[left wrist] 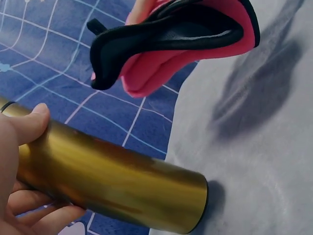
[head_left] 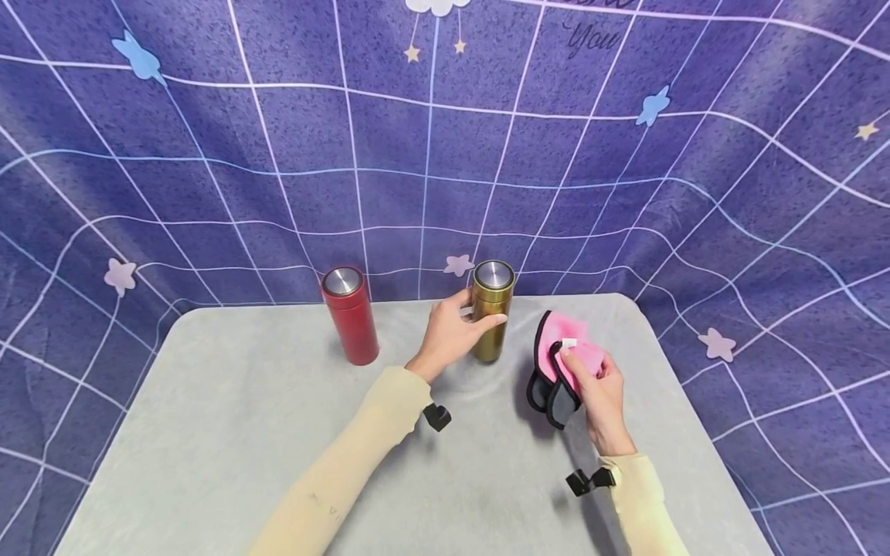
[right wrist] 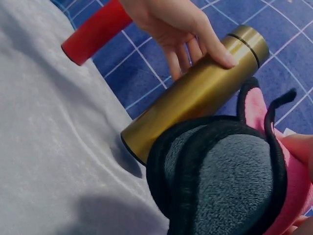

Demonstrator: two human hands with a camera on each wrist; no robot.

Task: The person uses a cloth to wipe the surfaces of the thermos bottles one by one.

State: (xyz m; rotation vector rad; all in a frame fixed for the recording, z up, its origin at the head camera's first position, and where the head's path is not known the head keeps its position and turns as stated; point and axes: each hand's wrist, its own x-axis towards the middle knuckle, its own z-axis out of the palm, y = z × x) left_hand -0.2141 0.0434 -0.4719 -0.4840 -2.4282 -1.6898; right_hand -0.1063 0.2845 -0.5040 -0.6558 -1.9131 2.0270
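A gold thermos bottle (head_left: 490,328) with a silver-topped lid stands upright near the table's back edge. My left hand (head_left: 452,333) grips its upper body, thumb on the near side and fingers around the far side, as the left wrist view shows. To its right, my right hand (head_left: 602,394) pinches soft pink earmuffs (head_left: 552,351) with black trim and a small white tag. Grey plush pads (right wrist: 234,178) face the camera in the right wrist view. The earmuffs are held above the table, with their shadow below.
A red thermos bottle (head_left: 353,328) stands left of the gold one. The grey cloth-covered table (head_left: 243,432) ends at a purple-blue curtain (head_left: 278,154) with grid lines and stars, which hangs behind and along both sides.
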